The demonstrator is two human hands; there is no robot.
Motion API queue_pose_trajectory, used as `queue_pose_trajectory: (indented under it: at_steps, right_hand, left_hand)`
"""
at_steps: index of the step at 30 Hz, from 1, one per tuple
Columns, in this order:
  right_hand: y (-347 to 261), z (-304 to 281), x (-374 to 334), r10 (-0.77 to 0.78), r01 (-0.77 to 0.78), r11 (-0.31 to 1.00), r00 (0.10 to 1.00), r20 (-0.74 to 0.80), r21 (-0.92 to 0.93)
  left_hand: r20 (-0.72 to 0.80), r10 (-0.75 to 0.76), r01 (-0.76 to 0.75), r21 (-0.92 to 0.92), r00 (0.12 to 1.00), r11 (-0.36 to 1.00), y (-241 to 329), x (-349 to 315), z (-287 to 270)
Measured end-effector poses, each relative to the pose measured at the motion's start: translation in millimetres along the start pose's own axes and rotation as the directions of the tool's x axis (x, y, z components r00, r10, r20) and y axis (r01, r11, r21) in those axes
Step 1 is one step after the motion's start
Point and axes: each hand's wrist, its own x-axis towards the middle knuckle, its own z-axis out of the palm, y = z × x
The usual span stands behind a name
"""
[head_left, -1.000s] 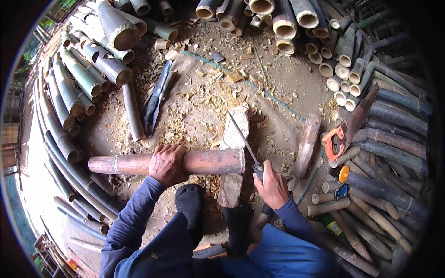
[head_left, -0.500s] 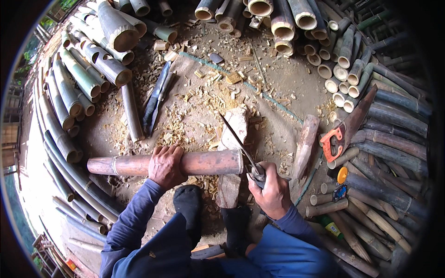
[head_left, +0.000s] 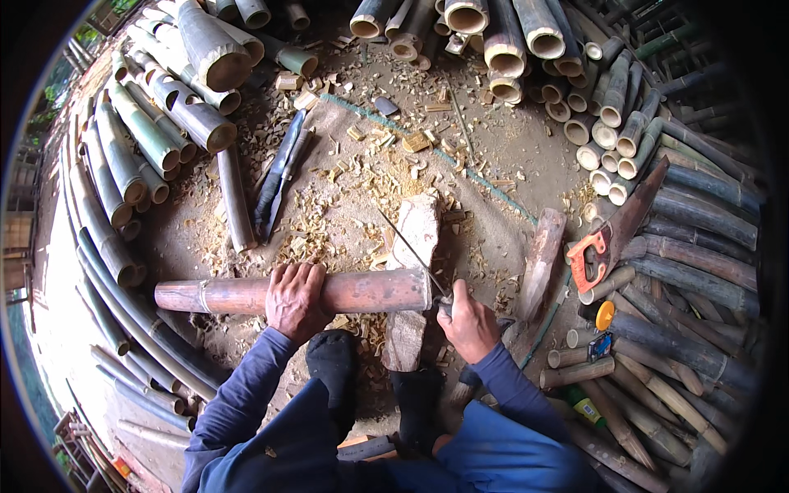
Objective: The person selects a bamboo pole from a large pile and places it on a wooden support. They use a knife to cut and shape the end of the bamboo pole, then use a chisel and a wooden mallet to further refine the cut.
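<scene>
A reddish-brown bamboo section [head_left: 374, 290] lies crosswise in front of me, its right end resting on a pale wooden block [head_left: 417, 230]. My left hand [head_left: 297, 297] is wrapped over the middle of it from above. Just beyond the right end, my right hand [head_left: 470, 322] is closed round the handle of a knife [head_left: 411, 250]. Its narrow blade slants up and left past the cut end, seen nearly edge-on. Whether the blade touches the bamboo rim, I cannot tell. My feet in dark socks are close below the bamboo.
Bamboo lengths [head_left: 115, 164] are stacked at left, far side and right. A handsaw with an orange handle [head_left: 588, 256] leans on the right pile. Dark sheathed blades [head_left: 278, 177] lie beyond the bamboo, among wood chips. A short log [head_left: 542, 263] stands right of my right hand.
My right hand has shifted slightly up and left, and the knife has turned so its blade looks thinner. The left hand and the bamboo section have barely moved.
</scene>
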Motion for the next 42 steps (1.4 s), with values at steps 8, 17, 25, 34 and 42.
queue_pose_trajectory:
  at_steps: [8,17,25,34,42]
  right_hand:
    - [-33.0,-35.0,-7.4,-0.202,0.252,0.933,0.957,-0.207,0.258]
    - [-31.2,-32.5,-10.6,-0.094,0.110,0.977,0.991,-0.097,0.180]
    - [-12.1,-14.4,-4.4,-0.014,0.011,0.993,1.000,0.026,0.116]
    - [-0.1,-2.2,1.3,0.020,-0.020,1.000,1.000,0.016,0.007]
    - [-27.2,-33.5,-20.8,-0.129,0.183,0.954,0.965,-0.228,0.235]
  left_hand:
    - [-0.034,-0.024,0.027,0.071,0.999,0.997,-4.6,-13.7,6.7]
    - [-0.139,-0.020,0.038,0.133,0.990,0.990,-2.0,-24.1,14.4]
    - [-0.016,-0.084,0.086,0.106,0.996,0.991,0.4,-20.0,6.2]
    - [0.563,-0.116,0.187,-0.070,0.818,0.980,-33.1,18.8,-33.0]
    - [0.205,-0.030,0.028,0.010,0.978,1.000,-25.6,6.9,-15.5]
